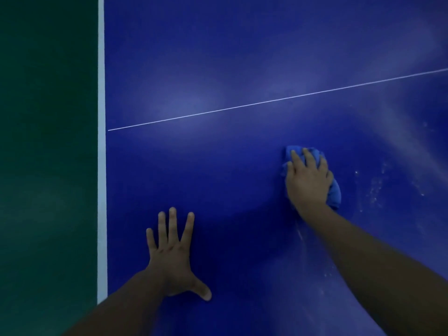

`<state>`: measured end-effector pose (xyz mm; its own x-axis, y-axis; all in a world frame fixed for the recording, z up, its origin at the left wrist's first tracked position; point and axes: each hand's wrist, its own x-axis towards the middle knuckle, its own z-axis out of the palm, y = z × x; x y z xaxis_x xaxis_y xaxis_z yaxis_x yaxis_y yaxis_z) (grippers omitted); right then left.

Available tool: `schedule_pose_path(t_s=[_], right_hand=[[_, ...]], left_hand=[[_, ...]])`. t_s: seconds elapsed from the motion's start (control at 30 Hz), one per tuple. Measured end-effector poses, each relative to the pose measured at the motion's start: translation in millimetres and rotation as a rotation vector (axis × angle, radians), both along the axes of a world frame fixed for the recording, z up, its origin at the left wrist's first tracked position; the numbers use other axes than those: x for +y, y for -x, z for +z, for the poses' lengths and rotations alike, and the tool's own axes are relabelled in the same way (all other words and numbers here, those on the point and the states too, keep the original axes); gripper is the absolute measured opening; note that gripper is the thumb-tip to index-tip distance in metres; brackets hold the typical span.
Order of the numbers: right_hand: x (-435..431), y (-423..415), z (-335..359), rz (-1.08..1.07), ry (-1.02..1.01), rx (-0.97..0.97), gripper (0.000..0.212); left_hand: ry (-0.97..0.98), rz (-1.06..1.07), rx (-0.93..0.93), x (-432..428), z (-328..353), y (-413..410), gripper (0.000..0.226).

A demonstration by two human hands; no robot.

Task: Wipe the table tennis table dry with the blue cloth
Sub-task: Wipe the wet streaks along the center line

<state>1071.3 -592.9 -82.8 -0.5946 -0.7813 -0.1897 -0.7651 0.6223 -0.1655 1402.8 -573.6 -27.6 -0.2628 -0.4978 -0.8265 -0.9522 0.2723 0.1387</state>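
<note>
On the table (242,57), right hand (308,183) grips blue cloth (335,194).

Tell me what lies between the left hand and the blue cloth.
In the head view, only bare blue table lies between the left hand, flat on the surface, and the blue cloth held by the right hand.

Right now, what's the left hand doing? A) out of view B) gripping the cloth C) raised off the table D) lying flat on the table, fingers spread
D: the left hand lies flat on the table with fingers spread; the cloth is under the right hand.
</note>
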Motion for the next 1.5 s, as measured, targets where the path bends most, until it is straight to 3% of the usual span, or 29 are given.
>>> schedule_pose_path(t_s=[0.07, 0.2, 0.3, 0.37, 0.53, 0.73, 0.8, 0.87, 0.97, 1.03, 1.1, 1.2, 1.3, 1.4, 1.5], right_hand=[[8, -26, 1, 0.056, 0.059, 0.048, 0.046], [35, -149, -4, 0.572, 0.071, 0.055, 0.051], [9, -166, -7, 0.753, 0.052, -0.048, 0.053], [-27, -123, -10, 0.702, 0.050, 0.035, 0.054], [-77, 22, -4, 0.122, 0.086, 0.102, 0.055], [-129, 69, 3, 0.101, 0.037, 0.074, 0.051], [-143, 36, 6, 0.255, 0.052, 0.094, 0.052], [-134, -22, 8, 0.572, 0.068, 0.093, 0.061], [-49, -112, 3, 1.101, 0.024, 0.024, 0.056], [2, -125, 2, 1.319, -0.015, -0.062, 0.051], [-6, -101, -3, 1.292, 0.054, -0.032, 0.049], [-83, -42, -8, 0.876, 0.127, 0.124, 0.056], [-147, -10, 0, 0.578, 0.060, 0.087, 0.057], [-156, -43, 3, 0.703, 0.058, 0.088, 0.055], [-71, -97, -2, 1.135, 0.105, 0.072, 0.053]], left_hand=[[-0.002, -0.004, 0.002, -1, -1, -1, 0.171], [-0.003, 0.000, -0.012, -2, -1, -1, 0.171], [-0.004, 0.000, -0.011, -2, 0, 1, 0.171], [0.011, -0.010, -0.008, -4, 0, 2, 0.171], [0.014, -0.031, -0.009, 0, -2, 1, 0.171], [0.012, -0.037, -0.005, 1, -9, -3, 0.170], [0.019, -0.037, 0.000, 1, -10, -4, 0.170], [0.027, -0.035, 0.003, 1, -9, -4, 0.170], [0.030, -0.045, 0.005, 1, -10, -4, 0.170], [0.023, -0.052, -0.004, 1, -9, -4, 0.169], [0.023, -0.041, 0.018, 1, -11, -5, 0.169], [0.023, -0.037, 0.035, 0, -10, -6, 0.169], [0.035, -0.032, 0.034, 1, -12, -7, 0.171], [0.048, -0.028, 0.043, 2, -13, -8, 0.171], [0.060, -0.030, 0.035, 3, -14, -9, 0.172]])
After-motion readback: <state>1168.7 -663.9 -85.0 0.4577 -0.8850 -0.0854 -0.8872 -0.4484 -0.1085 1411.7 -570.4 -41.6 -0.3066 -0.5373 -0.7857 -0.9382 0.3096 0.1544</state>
